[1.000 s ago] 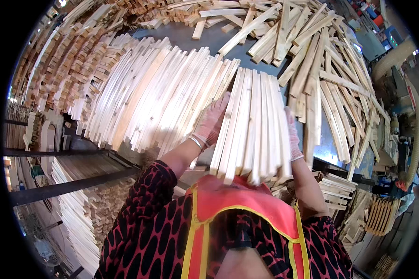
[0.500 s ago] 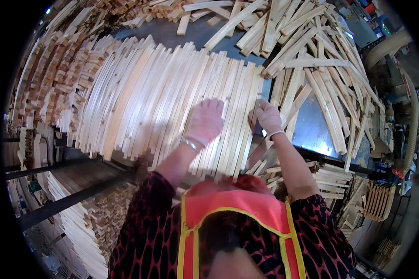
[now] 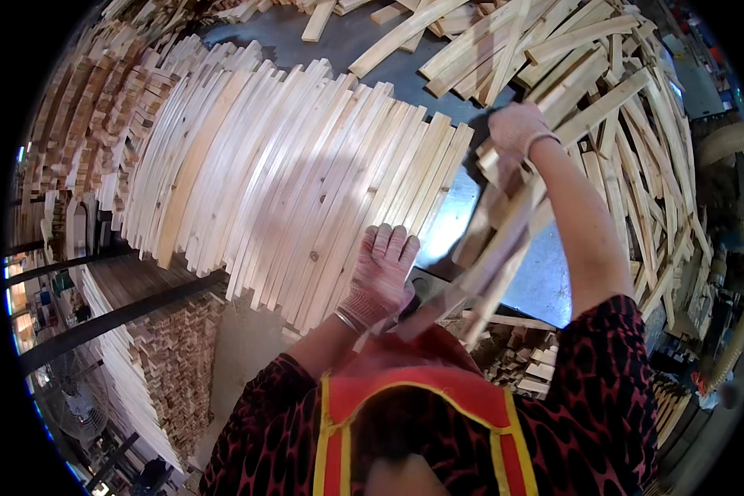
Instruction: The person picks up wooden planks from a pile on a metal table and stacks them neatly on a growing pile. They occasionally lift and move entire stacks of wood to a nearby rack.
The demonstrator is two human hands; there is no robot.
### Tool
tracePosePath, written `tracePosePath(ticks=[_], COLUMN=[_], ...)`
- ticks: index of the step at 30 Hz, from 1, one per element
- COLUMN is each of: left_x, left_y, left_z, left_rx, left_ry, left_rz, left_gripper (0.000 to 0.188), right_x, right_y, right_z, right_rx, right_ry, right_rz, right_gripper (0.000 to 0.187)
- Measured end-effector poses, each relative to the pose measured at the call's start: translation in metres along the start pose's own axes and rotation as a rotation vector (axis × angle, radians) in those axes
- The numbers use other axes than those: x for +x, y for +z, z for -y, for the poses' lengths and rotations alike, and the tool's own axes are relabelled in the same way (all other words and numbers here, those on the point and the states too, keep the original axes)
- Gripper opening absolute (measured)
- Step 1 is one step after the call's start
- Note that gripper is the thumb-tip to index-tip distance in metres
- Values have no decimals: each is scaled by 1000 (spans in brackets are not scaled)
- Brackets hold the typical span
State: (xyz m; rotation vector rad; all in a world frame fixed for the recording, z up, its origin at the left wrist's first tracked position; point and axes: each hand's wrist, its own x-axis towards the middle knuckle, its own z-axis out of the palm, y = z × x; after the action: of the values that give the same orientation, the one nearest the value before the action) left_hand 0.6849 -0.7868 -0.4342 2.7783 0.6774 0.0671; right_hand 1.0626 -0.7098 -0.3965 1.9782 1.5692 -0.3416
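Note:
Pale wooden strips [image 3: 281, 174] lie side by side in a wide row on a metal table [image 3: 546, 281]. My left hand [image 3: 380, 277], in a pinkish knit glove, rests with fingers stretched out at the near right end of this row. Farther off to the right, my gloved right hand [image 3: 517, 132] is curled at the edge of a loose pile. A motion-blurred wooden strip [image 3: 504, 231] slants from under it toward my body, and its fingers appear closed round the far end. The fingertips are partly hidden.
A jumbled pile of wooden strips [image 3: 612, 107] covers the far right of the table. Tall stacks of strips [image 3: 91, 124] stand at the left. Below them are a dark rail [image 3: 124, 322] and another stack [image 3: 174, 372]. A ribbed hose [image 3: 740, 339] hangs at the right.
My right hand has moved away and to the right from the row's edge to the loose pile, with a strip swinging below it. My left hand has slid nearer to my body.

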Motion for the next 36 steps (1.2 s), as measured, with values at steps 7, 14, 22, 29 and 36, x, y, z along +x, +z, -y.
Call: tracePosePath(ticks=[7, 14, 22, 29, 36], left_x=[0, 2, -83, -238, -231], left_y=[18, -12, 0, -3, 13], left_z=[1, 8, 86, 217, 226], left_rx=[115, 211, -108, -147, -1892], left_ry=[-15, 35, -185, -881, -1329], left_rz=[-69, 150, 7, -832, -995], left_gripper=[69, 77, 80, 57, 38], right_x=[-131, -155, -100, -85, 53], right_y=[188, 148, 94, 55, -23], right_z=[-99, -1, 197, 136, 72], right_rx=[-210, 913, 1404, 881, 372], right_ry=[12, 113, 208, 318, 237], right_rz=[-37, -416, -326, -498, -801], right_gripper=[32, 52, 82, 64, 44])
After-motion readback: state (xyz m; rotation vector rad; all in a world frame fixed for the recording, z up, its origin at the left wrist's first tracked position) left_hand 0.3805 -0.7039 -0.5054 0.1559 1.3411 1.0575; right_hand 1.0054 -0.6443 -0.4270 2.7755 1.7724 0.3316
